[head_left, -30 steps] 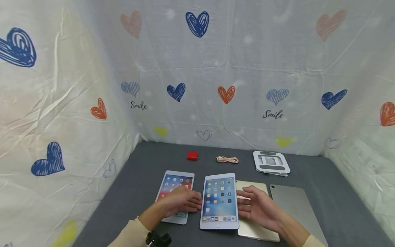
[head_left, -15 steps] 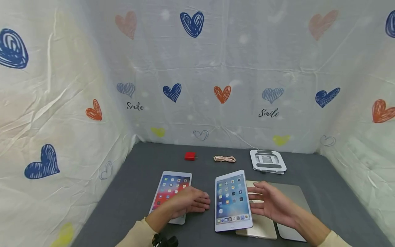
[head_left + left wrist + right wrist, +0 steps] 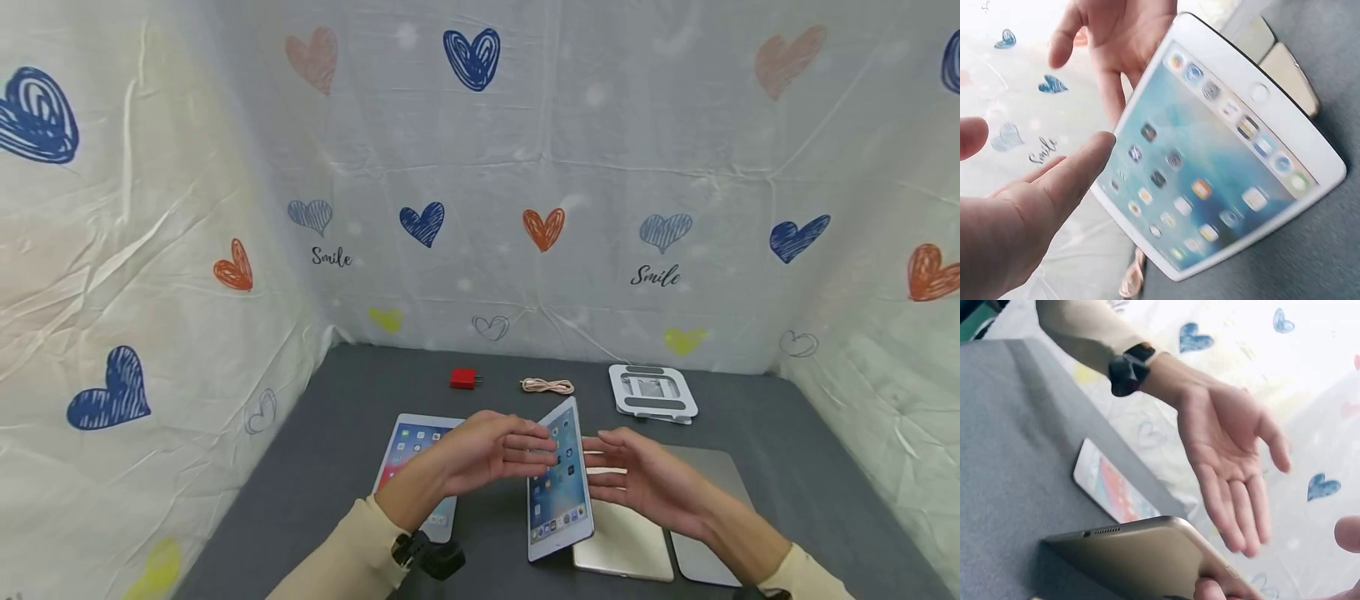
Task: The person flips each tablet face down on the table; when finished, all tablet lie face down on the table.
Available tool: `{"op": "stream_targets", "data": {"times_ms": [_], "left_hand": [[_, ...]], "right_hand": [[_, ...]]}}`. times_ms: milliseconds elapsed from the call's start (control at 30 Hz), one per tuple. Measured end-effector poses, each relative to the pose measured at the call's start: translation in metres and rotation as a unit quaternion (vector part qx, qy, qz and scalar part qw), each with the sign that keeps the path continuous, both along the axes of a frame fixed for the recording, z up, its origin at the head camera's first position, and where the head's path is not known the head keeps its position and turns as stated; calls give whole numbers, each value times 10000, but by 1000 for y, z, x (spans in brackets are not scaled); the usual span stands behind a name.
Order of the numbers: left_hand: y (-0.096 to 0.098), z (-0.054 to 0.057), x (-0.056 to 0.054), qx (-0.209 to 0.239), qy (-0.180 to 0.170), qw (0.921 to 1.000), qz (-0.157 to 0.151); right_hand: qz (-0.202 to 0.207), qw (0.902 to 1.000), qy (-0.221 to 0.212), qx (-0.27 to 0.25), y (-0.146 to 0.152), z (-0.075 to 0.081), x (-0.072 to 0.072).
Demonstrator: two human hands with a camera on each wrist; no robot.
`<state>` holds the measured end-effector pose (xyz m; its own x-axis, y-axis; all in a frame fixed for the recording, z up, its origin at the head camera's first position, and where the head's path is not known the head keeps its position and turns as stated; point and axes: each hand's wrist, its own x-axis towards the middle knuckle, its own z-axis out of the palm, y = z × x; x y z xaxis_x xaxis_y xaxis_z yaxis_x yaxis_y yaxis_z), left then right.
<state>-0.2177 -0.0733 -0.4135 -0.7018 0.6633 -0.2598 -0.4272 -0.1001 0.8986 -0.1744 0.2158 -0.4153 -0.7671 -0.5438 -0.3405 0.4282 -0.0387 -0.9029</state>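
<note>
Between my two hands a white-fronted tablet (image 3: 558, 492) stands tilted on its edge, its lit screen of app icons turned towards the left. My right hand (image 3: 648, 483) is behind it with fingers extended; in the right wrist view a fingertip touches the tablet's gold back (image 3: 1141, 562). In front of the screen is my left hand (image 3: 487, 454), palm facing it and fingers straight. Whether the left fingertips touch the glass I cannot tell. Under my left forearm lies a second lit tablet (image 3: 408, 442), partly covered.
A gold tablet (image 3: 626, 542) lies face down beneath my right hand, beside a grey one (image 3: 697, 558). Along the back of the dark table (image 3: 390, 375) are a red charger plug (image 3: 463, 379), a coiled cable (image 3: 547, 386) and a folded white stand (image 3: 652, 392). Heart-printed curtains surround the table.
The tablet has gone from lying nearly flat to tilted up, its right side raised. My left hand has moved up and right to the screen, and my right hand has followed the tablet's back.
</note>
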Motion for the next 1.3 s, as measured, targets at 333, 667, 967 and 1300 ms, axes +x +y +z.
{"op": "stream_targets", "data": {"times_ms": [333,667,967,1300], "left_hand": [[1,12,-1,-131,41,9995,290],[-22,13,-3,-244,225,9987,377],[-55,9,-5,-421,300,9977,447],[-81,-6,-3,-574,192,9946,839]], "right_hand": [[197,9993,257,-163,-25,8,-5],[127,9992,288,-260,-46,7,-7],[456,9975,269,-458,-55,-2,-10],[219,9996,-51,-173,-53,-28,-17]]}}
